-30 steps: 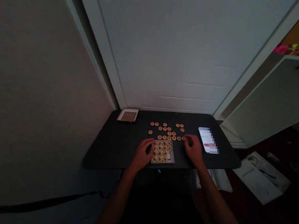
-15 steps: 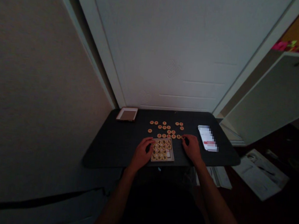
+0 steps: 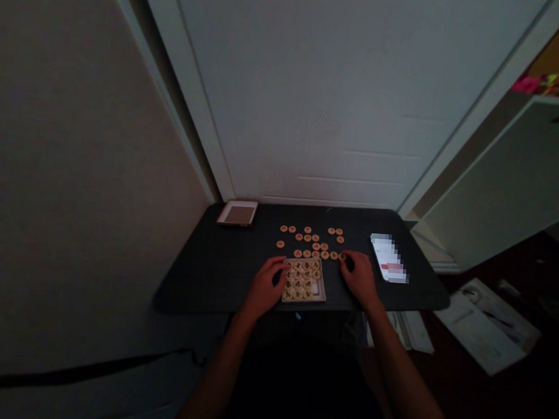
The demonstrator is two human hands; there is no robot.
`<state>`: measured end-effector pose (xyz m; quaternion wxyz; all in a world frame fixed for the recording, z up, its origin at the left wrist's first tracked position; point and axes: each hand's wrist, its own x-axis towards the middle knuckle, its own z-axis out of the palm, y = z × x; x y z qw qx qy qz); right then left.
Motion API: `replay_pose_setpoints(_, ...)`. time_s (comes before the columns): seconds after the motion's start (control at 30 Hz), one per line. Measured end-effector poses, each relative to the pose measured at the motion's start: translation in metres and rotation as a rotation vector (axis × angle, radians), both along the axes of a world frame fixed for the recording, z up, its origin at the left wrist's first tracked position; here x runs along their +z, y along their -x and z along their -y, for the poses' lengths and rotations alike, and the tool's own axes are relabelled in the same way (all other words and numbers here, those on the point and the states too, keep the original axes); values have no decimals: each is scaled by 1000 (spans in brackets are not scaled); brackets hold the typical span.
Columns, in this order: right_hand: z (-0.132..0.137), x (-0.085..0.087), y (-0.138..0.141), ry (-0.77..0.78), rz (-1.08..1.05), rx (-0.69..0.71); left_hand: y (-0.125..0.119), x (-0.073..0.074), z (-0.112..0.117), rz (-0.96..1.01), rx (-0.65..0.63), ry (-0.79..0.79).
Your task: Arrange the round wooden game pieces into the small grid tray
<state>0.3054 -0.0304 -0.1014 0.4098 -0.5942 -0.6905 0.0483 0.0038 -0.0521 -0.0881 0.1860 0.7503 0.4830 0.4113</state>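
A shallow box (image 3: 322, 294) near the table's front edge holds rows of round Chinese chess pieces (image 3: 298, 275) with dark characters. The bottom right part of the box has a gap. My left hand (image 3: 265, 285) grips the box's left side, its fingertips over the upper left corner. Beyond the box lie loose Chinese chess pieces (image 3: 307, 238), several with red characters. My right hand (image 3: 358, 277) is to the right of the box, thumb and fingertips closed on a Chinese chess piece (image 3: 342, 256) at the right end of the nearest row.
The dark table (image 3: 199, 264) stands against a white door (image 3: 317, 78). An open box lid or tray (image 3: 239, 215) lies at its back left. A lit phone (image 3: 385, 258) lies to the right. Papers (image 3: 489, 326) are on the floor at right.
Almost nothing differs. Both hands stay in place, the left at the box and the right at the end piece; the view shifts very slightly.
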Motion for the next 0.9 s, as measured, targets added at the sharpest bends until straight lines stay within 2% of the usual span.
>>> replay_pose_setpoints(0.2, 0, 0, 0, 11, -10, -7, -1, 2, 1, -16, 8, 22)
replay_pose_setpoints(0.4, 6, 6, -2, -8, -185, -3, -1, 3, 1, -22, 9, 22)
replay_pose_setpoints(0.5, 8, 10, -3, -8, -190, 12, -1, 3, 1, -20, 13, 17)
replay_pose_setpoints(0.9, 9, 11, -2, 89, -250, 58, -1, 1, 1, -24, 9, 18)
